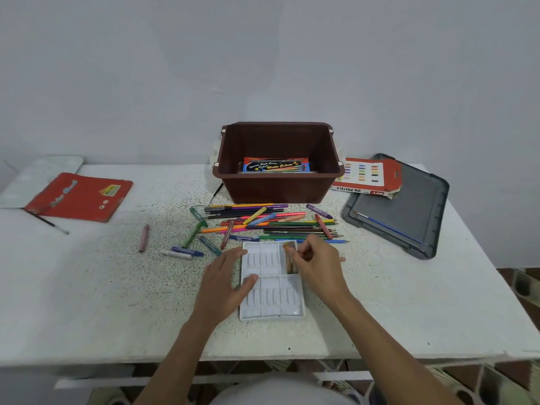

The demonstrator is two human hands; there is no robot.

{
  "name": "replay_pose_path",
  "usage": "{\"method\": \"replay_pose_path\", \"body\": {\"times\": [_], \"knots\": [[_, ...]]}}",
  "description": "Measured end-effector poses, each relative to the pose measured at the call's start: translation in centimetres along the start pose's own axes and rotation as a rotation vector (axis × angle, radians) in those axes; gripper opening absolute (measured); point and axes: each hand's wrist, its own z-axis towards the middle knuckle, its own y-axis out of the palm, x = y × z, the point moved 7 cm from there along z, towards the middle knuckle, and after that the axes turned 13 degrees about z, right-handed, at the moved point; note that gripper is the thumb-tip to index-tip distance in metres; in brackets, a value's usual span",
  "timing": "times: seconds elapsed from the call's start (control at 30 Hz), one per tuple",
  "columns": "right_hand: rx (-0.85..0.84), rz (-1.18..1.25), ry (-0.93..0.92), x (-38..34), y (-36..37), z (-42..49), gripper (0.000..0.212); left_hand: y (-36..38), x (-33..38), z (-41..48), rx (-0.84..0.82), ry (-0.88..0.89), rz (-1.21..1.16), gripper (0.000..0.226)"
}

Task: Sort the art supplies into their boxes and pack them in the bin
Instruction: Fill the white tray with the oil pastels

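Note:
A white plastic pastel tray (271, 311) lies on the table in front of me. My left hand (226, 280) steadies its left edge, thumb and fingers on the rim. My right hand (317, 266) pinches an orange-brown oil pastel (289, 260) in the tray's upper right slot. Behind the tray lies a pile of coloured pencils and pastels (271, 225). The brown bin (280, 162) stands beyond, with a water colour box (276, 165) inside it. An opened oil pastels box (366, 178) sits right of the bin.
A grey bin lid (406, 209) with a blue brush on it lies at the right. A red flat box (79, 197) and a thin paintbrush (48, 222) lie far left. Loose pastels (181, 252) are scattered left of the tray. Table's front edge runs near my arms.

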Motion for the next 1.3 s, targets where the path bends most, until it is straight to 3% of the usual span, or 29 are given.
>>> {"method": "replay_pose_path", "body": {"times": [0.33,0.7,0.93,1.07,1.17,1.3], "knots": [[-0.091,-0.367,-0.327,-0.8,3.3,-1.6,0.01,0.5,-0.5,-0.1,-0.002,-0.012,0.011,0.053],[-0.123,-0.448,-0.433,-0.4,3.1,-2.1,0.011,0.7,-0.8,0.0,-0.012,-0.013,-0.011,0.053],[-0.226,-0.49,-0.371,-0.6,3.0,-1.6,0.018,0.9,-1.1,0.1,-0.016,-0.022,0.0,0.056],[-0.309,-0.298,-0.218,0.0,2.1,-0.6,0.022,0.9,-0.9,0.0,-0.031,-0.047,-0.002,0.053],[-0.204,-0.252,-0.164,0.2,0.2,1.1,0.025,0.8,-0.8,0.0,-0.039,-0.062,-0.016,0.052],[-0.034,-0.373,-0.178,-0.1,-2.6,3.8,0.025,0.7,-0.8,0.0,-0.016,-0.028,-0.011,0.051]]}}
